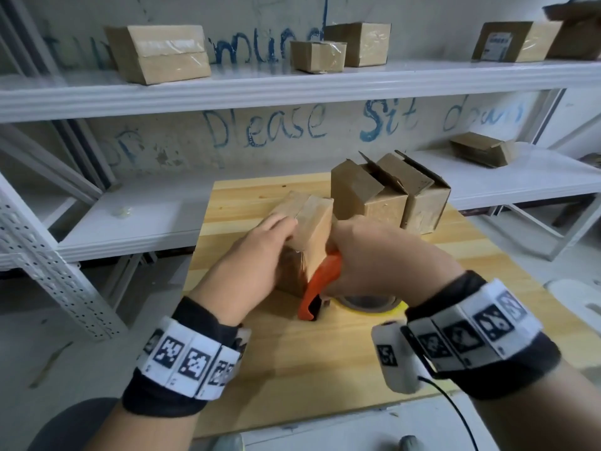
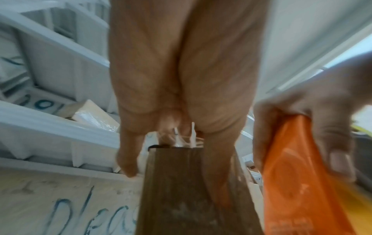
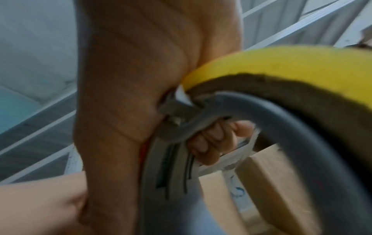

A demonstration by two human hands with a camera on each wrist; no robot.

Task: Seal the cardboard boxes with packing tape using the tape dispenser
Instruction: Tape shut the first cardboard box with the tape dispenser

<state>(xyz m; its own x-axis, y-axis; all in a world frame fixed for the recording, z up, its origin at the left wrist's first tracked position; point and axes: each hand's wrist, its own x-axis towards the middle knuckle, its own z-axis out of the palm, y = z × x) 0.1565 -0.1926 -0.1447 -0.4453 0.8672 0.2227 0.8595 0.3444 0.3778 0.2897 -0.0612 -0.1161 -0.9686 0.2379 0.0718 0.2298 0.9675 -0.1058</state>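
Note:
A small cardboard box (image 1: pixel 313 227) stands in the middle of the wooden table (image 1: pixel 325 359). My left hand (image 1: pixel 276 229) holds it from the near left, fingers laid over its top. In the left wrist view the thumb and fingers (image 2: pixel 217 159) straddle the box (image 2: pixel 181 190), with crinkled clear tape at its top edge. My right hand (image 1: pixel 374 252) grips the orange tape dispenser (image 1: pixel 322 281) against the box's near right side. Its yellow tape roll (image 1: pixel 370 305) sits just above the table. The right wrist view shows the roll (image 3: pixel 281 68) and my fingers (image 3: pixel 211 143) wrapped round the handle.
Two cardboard boxes with open flaps (image 1: pixel 367 193) (image 1: pixel 422 196) stand just behind the small box. Taped boxes (image 1: pixel 162 53) (image 1: pixel 338 47) sit on the upper white shelf. A flat box (image 1: pixel 481 153) lies on the lower shelf at right. A white stool (image 1: pixel 579 301) is right of the table.

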